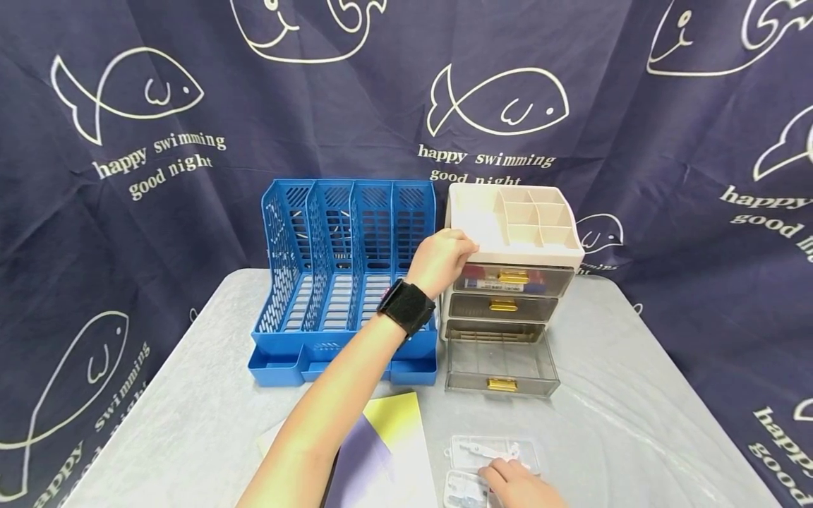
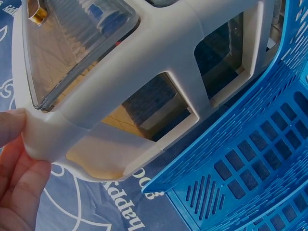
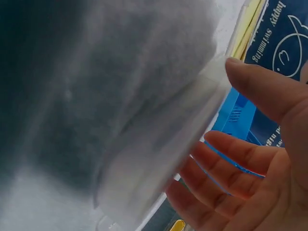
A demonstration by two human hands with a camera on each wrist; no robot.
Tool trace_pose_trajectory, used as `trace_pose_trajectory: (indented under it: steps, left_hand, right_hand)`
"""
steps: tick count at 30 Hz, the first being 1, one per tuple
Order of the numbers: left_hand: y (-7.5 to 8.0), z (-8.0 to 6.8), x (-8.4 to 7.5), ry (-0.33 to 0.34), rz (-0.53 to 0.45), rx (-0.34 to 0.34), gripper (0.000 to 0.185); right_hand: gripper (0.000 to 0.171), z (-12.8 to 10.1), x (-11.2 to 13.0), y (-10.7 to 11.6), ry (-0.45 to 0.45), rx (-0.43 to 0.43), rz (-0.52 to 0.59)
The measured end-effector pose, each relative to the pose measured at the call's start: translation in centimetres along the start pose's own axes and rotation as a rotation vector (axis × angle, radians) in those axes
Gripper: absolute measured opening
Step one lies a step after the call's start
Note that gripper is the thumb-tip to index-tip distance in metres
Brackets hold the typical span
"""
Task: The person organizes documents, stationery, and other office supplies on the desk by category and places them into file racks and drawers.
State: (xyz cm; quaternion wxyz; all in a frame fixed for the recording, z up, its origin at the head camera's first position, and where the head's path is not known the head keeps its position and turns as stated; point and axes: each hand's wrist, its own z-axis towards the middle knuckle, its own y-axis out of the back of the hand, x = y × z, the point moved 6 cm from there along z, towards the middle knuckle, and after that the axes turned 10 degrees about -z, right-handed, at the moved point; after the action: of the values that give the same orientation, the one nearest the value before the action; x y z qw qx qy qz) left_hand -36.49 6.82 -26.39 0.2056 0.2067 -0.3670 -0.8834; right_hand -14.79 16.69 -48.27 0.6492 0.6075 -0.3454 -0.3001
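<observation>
My left hand (image 1: 441, 257) grips the upper left front corner of the white desktop drawer organizer (image 1: 533, 257). In the left wrist view, thumb and fingers (image 2: 29, 178) pinch its rounded edge. The organizer's bottom drawer (image 1: 502, 360), smoky and see-through, is pulled out; the two above it are closed, and the top one holds markers (image 1: 502, 286). My right hand (image 1: 521, 487) is low at the table's front, at small clear plastic boxes (image 1: 464, 487) with white items inside. In the right wrist view, its thumb and fingers hold the edge of a clear box (image 3: 154, 149), which is blurred.
A blue file rack (image 1: 343, 342) with several upright slots stands left of the organizer. Purple and yellow sheets (image 1: 394, 416) lie before it, partly behind my left forearm. A dark blue fish-print cloth (image 1: 356, 113) hangs behind the grey-white table (image 1: 610, 367).
</observation>
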Motion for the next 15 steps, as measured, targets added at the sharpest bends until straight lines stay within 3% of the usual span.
trace_pose_trajectory:
  steps: [2,15]
  left_hand:
    - [-0.02,0.0,0.05,0.003,-0.002,0.001,0.015]
    - [-0.21,0.05,0.2,0.012,0.0,0.005,0.015]
  right_hand:
    - [0.058,-0.03,-0.02,-0.26,-0.012,0.033,0.014]
    - [0.061,0.05,0.1,-0.21,-0.039,0.048,0.002]
